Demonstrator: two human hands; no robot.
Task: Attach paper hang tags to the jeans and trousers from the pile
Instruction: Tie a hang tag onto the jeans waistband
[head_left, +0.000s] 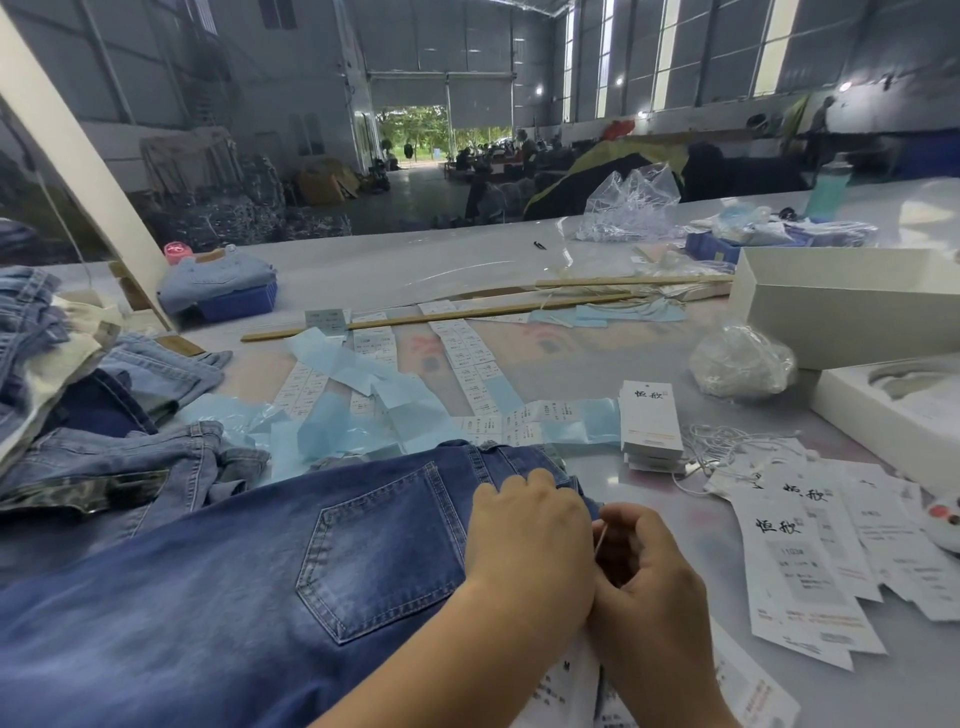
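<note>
A pair of dark blue jeans (260, 571) lies across the table in front of me, back pocket up, waistband to the right. My left hand (524, 540) rests on the waistband with its fingers curled over the edge of the denim. Beside it my right hand (644, 577) pinches a thin white string (601, 538) close to the waistband. Paper hang tags (800, 566) lie spread to the right, and more tags (566, 691) lie under my wrists. A neat stack of tags (650, 421) stands farther back.
A pile of jeans (104, 415) fills the left side. Blue paper strips and white label strips (363, 405) cover the middle, with wooden sticks (441, 314) behind. White boxes (841, 306), a plastic bag (743, 361) and loose strings (727, 441) are at the right.
</note>
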